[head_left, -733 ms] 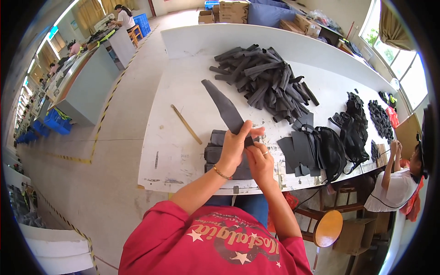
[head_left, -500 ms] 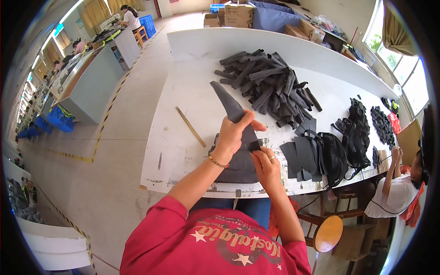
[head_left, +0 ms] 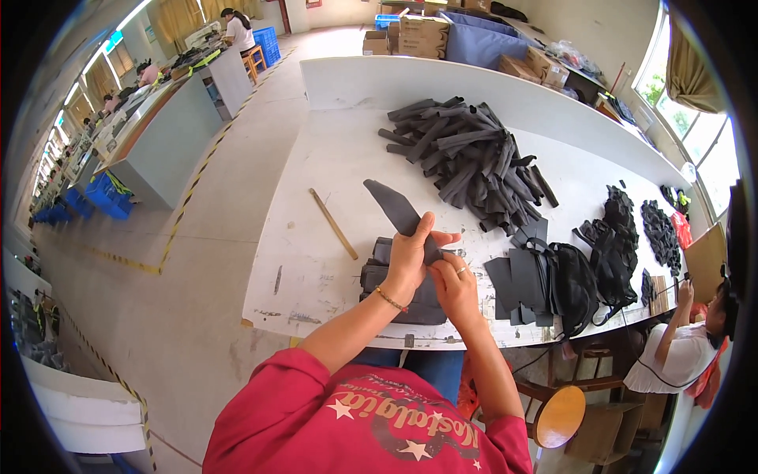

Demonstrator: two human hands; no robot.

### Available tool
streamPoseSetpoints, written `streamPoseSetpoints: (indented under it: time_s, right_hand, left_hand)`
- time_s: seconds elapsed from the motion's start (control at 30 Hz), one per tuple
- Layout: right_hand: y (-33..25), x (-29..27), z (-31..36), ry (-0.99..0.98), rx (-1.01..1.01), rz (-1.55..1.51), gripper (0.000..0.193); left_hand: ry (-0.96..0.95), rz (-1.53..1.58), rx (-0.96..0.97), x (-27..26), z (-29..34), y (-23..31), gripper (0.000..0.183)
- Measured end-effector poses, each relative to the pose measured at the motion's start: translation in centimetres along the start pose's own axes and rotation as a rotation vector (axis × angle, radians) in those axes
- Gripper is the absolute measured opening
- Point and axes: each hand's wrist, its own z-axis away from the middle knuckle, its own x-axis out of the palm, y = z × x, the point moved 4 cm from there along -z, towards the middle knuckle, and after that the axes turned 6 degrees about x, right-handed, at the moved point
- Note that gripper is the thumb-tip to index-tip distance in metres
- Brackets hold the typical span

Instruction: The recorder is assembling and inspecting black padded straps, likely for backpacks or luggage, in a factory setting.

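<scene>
A long dark grey fabric strip (head_left: 392,207) slants up and to the left out of my left hand (head_left: 410,257), whose fingers wrap round its middle. At the strip's lower end my right hand (head_left: 458,291) pinches the edge, thumb and fingertips pressed close against the left hand. Beneath both hands lies a stack of dark folded pieces (head_left: 422,304) near the table's front edge, partly hidden by my wrists. A big heap of dark grey fabric tubes (head_left: 474,158) lies beyond my hands on the white table (head_left: 316,150).
A thin wooden stick (head_left: 333,223) lies left of my hands. Flat black panels (head_left: 517,280), black mesh pieces (head_left: 572,288) and black straps (head_left: 614,253) spread to the right. A low white partition (head_left: 474,75) borders the far side. Another person (head_left: 671,340) sits at right, near a round stool (head_left: 559,416).
Both hands have moved slightly lower in the view along with the strip. The strip's lower end, visible before, is now mostly covered by my fingers.
</scene>
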Motion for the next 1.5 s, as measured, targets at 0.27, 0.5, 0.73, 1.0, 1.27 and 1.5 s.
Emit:
streamPoseSetpoints:
  time_s: [0.27,0.5,0.73,1.0,1.27,1.5]
  right_hand:
    - [0.5,-1.8,1.0,-0.011,0.159,-0.074,0.015]
    - [-0.3,-4.5,-0.9,0.060,0.095,-0.125,0.013]
    - [-0.4,-4.4,-1.3,0.040,0.070,-0.131,0.013]
    - [-0.5,-3.8,-1.8,0.010,0.047,-0.150,0.014]
    - [-0.5,-3.3,-2.3,-0.009,0.044,-0.142,0.014]
    - [-0.1,-2.6,-2.1,-0.039,0.052,-0.110,0.017]
  left_hand:
    - [-0.061,0.026,0.136,1.6,-1.0,2.9,0.037]
    - [-0.193,0.070,0.253,3.4,-0.2,3.3,0.036]
    - [-0.163,0.123,0.211,2.8,0.4,2.4,0.035]
    - [-0.137,0.233,0.146,2.3,0.5,1.6,0.033]
    - [-0.122,0.268,0.156,1.7,0.3,1.0,0.032]
    - [-0.118,0.294,0.163,1.4,0.3,0.8,0.032]
